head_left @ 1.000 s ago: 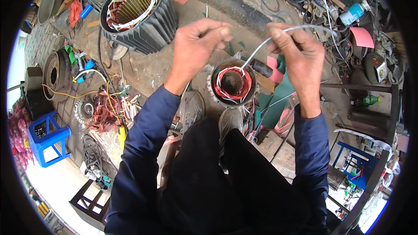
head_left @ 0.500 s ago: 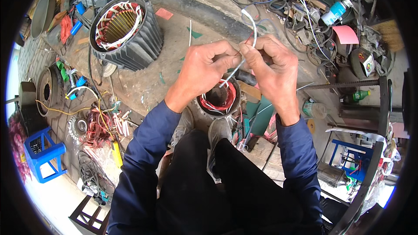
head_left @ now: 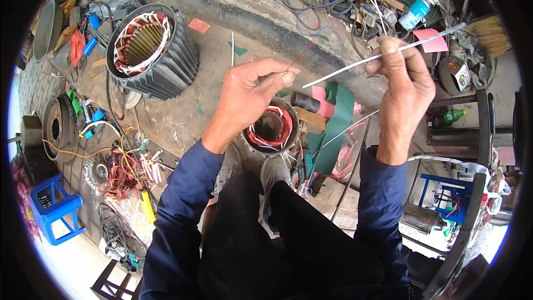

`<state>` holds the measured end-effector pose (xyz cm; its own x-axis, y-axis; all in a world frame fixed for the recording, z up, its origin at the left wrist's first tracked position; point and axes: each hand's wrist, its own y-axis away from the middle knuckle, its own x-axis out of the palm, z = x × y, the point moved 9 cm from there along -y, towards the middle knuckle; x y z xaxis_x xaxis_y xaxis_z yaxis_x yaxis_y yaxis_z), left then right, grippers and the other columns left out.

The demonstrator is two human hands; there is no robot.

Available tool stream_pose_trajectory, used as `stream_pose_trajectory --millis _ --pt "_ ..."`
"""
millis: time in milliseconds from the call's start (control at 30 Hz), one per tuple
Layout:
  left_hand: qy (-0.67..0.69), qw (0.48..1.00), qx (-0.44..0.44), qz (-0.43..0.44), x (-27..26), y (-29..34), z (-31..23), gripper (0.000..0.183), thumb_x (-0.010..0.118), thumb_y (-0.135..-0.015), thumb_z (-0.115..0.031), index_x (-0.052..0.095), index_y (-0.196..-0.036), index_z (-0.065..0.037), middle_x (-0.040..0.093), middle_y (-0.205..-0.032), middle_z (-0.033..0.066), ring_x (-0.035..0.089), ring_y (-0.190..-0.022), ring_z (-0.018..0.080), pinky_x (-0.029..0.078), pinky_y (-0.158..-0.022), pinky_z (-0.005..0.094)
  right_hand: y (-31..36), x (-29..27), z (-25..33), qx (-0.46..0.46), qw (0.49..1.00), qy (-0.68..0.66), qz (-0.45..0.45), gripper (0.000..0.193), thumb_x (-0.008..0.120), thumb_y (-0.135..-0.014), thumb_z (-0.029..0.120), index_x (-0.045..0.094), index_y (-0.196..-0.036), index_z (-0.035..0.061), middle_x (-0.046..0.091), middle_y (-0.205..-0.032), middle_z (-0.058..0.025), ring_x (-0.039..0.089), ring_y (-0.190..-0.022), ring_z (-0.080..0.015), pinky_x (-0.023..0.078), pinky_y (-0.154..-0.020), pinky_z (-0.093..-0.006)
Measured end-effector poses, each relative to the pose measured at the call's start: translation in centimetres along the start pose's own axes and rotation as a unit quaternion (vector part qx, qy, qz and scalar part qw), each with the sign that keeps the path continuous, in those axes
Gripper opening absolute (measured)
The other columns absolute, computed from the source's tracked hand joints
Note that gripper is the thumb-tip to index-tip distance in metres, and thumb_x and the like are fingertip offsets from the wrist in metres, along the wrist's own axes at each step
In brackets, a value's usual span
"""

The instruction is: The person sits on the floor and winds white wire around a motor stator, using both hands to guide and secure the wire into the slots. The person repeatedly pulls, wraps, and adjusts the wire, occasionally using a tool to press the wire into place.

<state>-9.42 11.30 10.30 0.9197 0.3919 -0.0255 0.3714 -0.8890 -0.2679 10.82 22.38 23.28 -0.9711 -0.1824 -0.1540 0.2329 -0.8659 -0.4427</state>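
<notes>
The right hand point(head_left: 401, 75) is closed tight on a thin white tube point(head_left: 383, 55). The tube is long and slants from low on the left to high on the right. The left hand point(head_left: 250, 91) pinches a thin red wire point(head_left: 298, 57) (fingers shut) above the small motor point(head_left: 270, 128) on the floor.

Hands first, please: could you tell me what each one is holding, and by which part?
Right hand pinches a white tube near its upper end. Left hand pinches a thin red wire by its lower end.
</notes>
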Motion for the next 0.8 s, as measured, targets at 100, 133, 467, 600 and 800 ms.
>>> stream_pose_trajectory --millis 100,133,467,600,800 --pt "-0.022 1.0 0.008 0.008 0.2 -0.1 -0.5 0.018 0.078 -0.098 -0.007 0.082 -0.114 -0.002 0.078 -0.1 0.0055 0.068 -0.09 0.0106 0.054 -0.082 0.0272 0.3 -0.5 -1.6 0.035 0.999 0.008 -0.036 0.02 0.075 -0.103 0.014 0.078 -0.11 -0.0035 0.074 -0.09 -0.0074 0.068 -0.071 -0.0123 0.057 -0.069 -0.0261" --pt "-0.035 0.999 0.01 0.015 0.5 -0.1 -0.6 0.019 0.078 -0.097 -0.007 0.082 -0.115 -0.002 0.078 -0.101 0.0059 0.068 -0.09 0.0106 0.054 -0.083 0.0271 0.4 0.0 -1.6 0.025 0.999 -0.019 -0.02 0.02 0.075 -0.103 0.014 0.078 -0.11 -0.0036 0.074 -0.089 -0.0072 0.068 -0.071 -0.0125 0.057 -0.069 -0.0263" --pt "-0.044 0.999 0.011 -0.004 1.9 -0.3 -0.7 0.02 0.079 -0.096 -0.004 0.082 -0.115 -0.001 0.08 -0.098 0.0073 0.069 -0.088 0.01 0.056 -0.081 0.0261 3.1 3.3 -5.3 0.139 0.983 -0.109 0.053 0.015 0.072 -0.104 0.009 0.076 -0.113 -0.0018 0.076 -0.089 -0.0075 0.071 -0.076 -0.0135 0.059 -0.073 -0.0281" --pt "-0.002 1.0 0.016 -0.021 1.9 -0.5 -0.8 0.019 0.079 -0.095 -0.003 0.082 -0.114 -0.002 0.081 -0.1 0.0088 0.071 -0.088 0.0129 0.056 -0.081 0.0277 5.0 5.2 -7.5 0.187 0.971 -0.104 0.105 0.019 0.071 -0.105 0.013 0.077 -0.114 -0.0023 0.078 -0.093 -0.009 0.072 -0.078 -0.0152 0.06 -0.074 -0.0286" --pt "0.021 0.999 0.037 -0.013 1.5 -0.8 -2.0 0.018 0.079 -0.095 -0.003 0.082 -0.114 -0.002 0.08 -0.104 0.0078 0.071 -0.094 0.0119 0.056 -0.083 0.027 1.6 0.6 -4.5 0.081 0.985 -0.147 0.027 0.02 0.072 -0.105 0.017 0.077 -0.108 -0.0024 0.079 -0.095 -0.0125 0.073 -0.076 -0.0156 0.06 -0.071 -0.0287"
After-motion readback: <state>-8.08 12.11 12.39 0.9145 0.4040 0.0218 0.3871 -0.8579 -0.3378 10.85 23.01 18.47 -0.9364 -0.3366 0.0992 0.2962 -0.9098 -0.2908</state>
